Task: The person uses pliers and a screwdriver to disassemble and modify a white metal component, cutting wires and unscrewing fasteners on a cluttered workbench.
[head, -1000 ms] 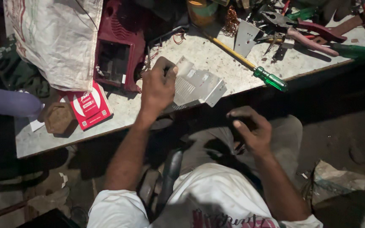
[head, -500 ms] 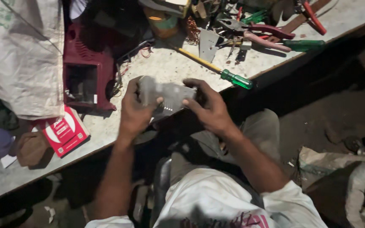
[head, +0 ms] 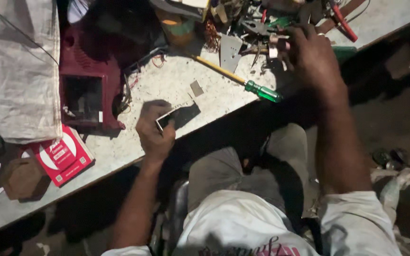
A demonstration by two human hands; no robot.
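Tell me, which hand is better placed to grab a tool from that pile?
Right. The right hand is already over the tool pile at the table's far edge, while the left hand grips the small metal piece.

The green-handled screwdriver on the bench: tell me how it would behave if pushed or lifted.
The screwdriver has a long, thin shaft and looks stiff. Its rounded green handle lies at the bench edge, so a sideways push could probably roll it off. It is likely light enough for the right hand alone.
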